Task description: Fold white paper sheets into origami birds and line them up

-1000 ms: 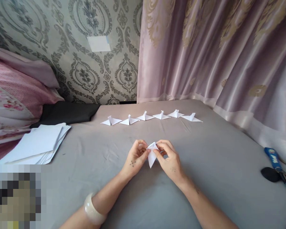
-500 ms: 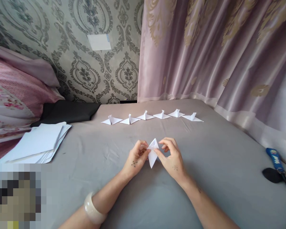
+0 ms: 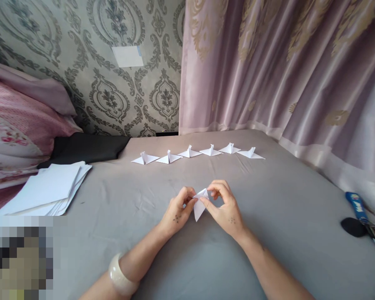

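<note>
A small piece of folded white paper [image 3: 200, 210] is held between both hands above the grey cloth, its lower end tapering to a point. My left hand [image 3: 179, 210] pinches its left edge between thumb and fingers. On the other side, my right hand [image 3: 226, 206] grips it, the thumb lying across the front and the index fingertip at the upper right corner. The top of the paper is folded down into a slanting edge. Beyond the hands, several folded paper birds [image 3: 190, 152] stand in a row with their wings spread.
A stack of white paper sheets [image 3: 46, 185] lies at the left beside a black cloth [image 3: 90, 148]. Keys with a blue tag [image 3: 357, 207] and a black fob [image 3: 353, 227] are at the right edge. A pink curtain [image 3: 253, 75] borders the grey-covered surface [image 3: 128, 233].
The paper's upper tip, which pointed up before, is now bent down. My right index finger has closed in on its upper right corner, and the view has shifted slightly.
</note>
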`<state>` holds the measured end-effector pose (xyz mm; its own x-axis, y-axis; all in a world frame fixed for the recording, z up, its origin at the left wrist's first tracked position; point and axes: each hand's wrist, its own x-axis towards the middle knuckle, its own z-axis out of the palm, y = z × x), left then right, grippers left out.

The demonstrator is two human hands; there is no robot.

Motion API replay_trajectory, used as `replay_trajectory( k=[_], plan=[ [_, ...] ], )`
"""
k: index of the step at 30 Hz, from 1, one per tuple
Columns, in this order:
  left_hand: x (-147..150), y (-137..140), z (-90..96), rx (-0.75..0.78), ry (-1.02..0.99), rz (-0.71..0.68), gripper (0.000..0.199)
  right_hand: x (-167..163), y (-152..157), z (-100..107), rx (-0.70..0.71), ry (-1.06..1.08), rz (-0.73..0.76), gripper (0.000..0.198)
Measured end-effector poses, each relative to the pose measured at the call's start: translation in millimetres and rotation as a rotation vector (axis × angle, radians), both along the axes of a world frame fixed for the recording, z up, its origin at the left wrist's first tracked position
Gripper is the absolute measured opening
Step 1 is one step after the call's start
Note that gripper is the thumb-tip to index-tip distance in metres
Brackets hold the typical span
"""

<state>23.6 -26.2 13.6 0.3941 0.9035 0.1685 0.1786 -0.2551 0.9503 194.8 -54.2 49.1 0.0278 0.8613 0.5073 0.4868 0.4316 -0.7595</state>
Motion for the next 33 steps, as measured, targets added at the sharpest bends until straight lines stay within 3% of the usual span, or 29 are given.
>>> replay_trajectory(
  k=[11,17,22,25,28,33],
  plan=[
    [-0.7,-0.2,-1.4,0.063,0.026,0.008,0.011,-0.6,1.0,-1.3,-0.036,-0.036,0.023,0.013],
    [0.3,0.0,4.0,0.041,0.041,0.006,0.011,1.5,5.3,-16.1,-0.191,-0.088,0.062,0.015],
    [-2.0,5.7,3.9,0.305,0.286,0.139,0.016,1.6,10.9,-28.6,-0.266,-0.226,0.132,0.02],
    [-5.6,11.7,-3.5,0.382,0.384,0.065,0.009,0.8,12.9,-33.9,-0.264,-0.288,0.121,0.017],
    [-8.7,16.1,-8.3,0.346,0.467,-0.014,0.009,2.2,11.6,-37.6,-0.3,-0.307,0.052,0.022],
    [-7.7,16.5,-1.2,0.248,0.523,0.001,0.01,6.9,8.0,-38.5,-0.355,-0.35,-0.023,0.018]
  ],
)
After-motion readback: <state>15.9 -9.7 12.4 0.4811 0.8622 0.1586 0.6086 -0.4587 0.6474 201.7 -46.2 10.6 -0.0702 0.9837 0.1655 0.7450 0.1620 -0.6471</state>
